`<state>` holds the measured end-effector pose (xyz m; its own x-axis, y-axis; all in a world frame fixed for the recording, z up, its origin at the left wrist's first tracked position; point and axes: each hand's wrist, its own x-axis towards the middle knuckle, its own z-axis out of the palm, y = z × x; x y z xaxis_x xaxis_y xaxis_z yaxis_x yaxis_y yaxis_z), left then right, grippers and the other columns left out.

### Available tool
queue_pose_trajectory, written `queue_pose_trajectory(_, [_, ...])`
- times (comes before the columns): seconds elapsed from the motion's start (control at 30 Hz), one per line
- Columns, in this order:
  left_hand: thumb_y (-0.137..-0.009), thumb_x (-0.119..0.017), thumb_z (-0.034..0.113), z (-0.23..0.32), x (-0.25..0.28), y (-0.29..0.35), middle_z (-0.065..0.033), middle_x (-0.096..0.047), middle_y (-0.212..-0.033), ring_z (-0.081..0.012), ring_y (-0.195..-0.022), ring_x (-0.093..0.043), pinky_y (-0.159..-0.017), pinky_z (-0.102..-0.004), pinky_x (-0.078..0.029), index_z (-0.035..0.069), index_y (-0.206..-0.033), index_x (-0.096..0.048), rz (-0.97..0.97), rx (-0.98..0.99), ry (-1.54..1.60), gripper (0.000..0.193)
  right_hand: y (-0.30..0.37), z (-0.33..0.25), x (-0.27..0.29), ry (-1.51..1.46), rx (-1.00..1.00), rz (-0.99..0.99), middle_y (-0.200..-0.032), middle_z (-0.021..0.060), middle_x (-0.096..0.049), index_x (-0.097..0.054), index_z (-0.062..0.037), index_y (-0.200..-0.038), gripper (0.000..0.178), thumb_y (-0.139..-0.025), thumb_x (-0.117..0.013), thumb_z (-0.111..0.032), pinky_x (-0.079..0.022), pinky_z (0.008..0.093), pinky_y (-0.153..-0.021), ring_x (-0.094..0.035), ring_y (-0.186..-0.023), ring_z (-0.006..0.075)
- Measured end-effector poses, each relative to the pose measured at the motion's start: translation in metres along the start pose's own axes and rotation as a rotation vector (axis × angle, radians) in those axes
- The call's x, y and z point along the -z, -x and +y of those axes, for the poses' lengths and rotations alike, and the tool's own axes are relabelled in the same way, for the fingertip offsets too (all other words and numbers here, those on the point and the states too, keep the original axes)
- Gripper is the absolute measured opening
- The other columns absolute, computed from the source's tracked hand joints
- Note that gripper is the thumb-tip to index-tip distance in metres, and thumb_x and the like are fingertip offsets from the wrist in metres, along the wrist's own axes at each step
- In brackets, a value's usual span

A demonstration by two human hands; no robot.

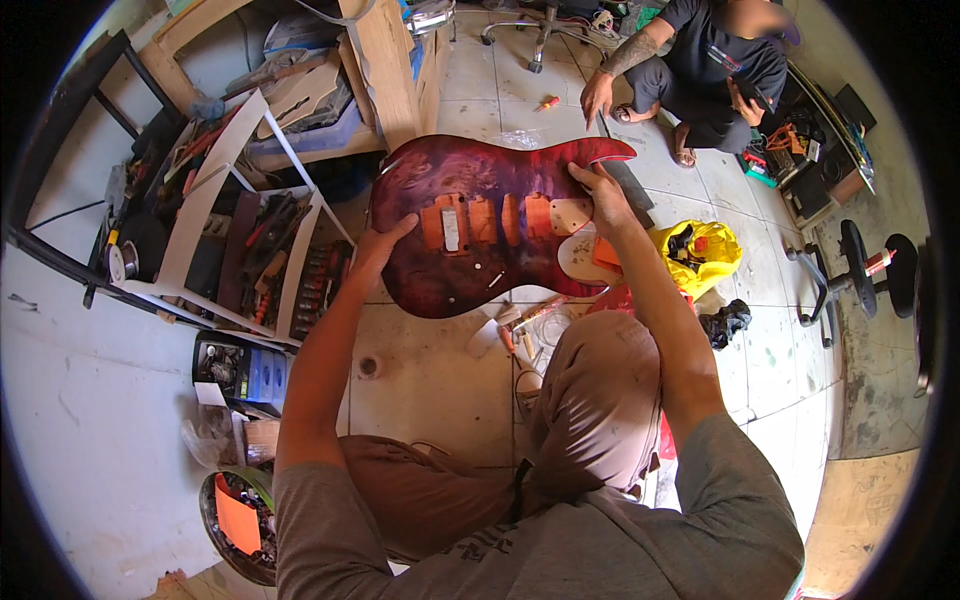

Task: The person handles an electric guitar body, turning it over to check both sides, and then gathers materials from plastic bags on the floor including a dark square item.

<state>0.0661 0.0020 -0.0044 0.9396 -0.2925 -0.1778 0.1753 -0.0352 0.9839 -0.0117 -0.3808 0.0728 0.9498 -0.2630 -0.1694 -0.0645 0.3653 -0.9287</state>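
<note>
An electric guitar body (440, 290), glossy dark red and purple with bare wood in its routed cavities, is held up in front of me above the floor. My left hand (388, 243) grips its left edge, the thumb lying on the face. At the right end my right hand (603, 195) holds it near the neck pocket and upper horn, thumb on top. The fingers of both hands are mostly hidden behind the body. No neck, strings or hardware are fitted to it. A pale slot shows inside the left cavity.
On the left stands a white rack (225, 190) full of tools. A yellow bag (712, 255) and a black crumpled bag (727, 323) lie to the right. Small tools (515, 335) litter the tiles below the body. Another person (715, 65) squats at the far right, holding a dark object.
</note>
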Motion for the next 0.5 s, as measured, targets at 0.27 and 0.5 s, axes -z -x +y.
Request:
queue_pose_trajectory(0.27, [-0.08, -0.079, 0.042, 0.012, -0.012, 0.007, -0.0143, -0.062, -0.127, -0.025, -0.115, -0.06, -0.102, -0.0353, -0.043, -0.003, -0.131, -0.055, -0.061, 0.048, -0.129, 0.072, -0.016, 0.01, 0.026, 0.063, -0.039, 0.082, -0.153, 0.023, -0.031, -0.001, 0.0023, -0.154, 0.107, -0.083, -0.076, -0.024, -0.034, 0.0413, -0.112, -0.033, -0.141, 0.0318])
queue_pose_trajectory(0.5, [-0.08, -0.075, 0.051, 0.009, -0.012, 0.004, -0.0144, -0.067, -0.118, -0.0246, -0.106, -0.064, -0.097, -0.0339, -0.045, -0.004, -0.126, -0.059, 0.062, 0.046, -0.115, 0.073, -0.023, 0.015, 0.026, 0.143, -0.085, 0.124, -0.157, 0.0207, -0.025, -0.018, 0.0029, -0.153, 0.097, -0.087, -0.069, -0.048, -0.03, 0.0457, -0.113, -0.024, -0.145, 0.0311])
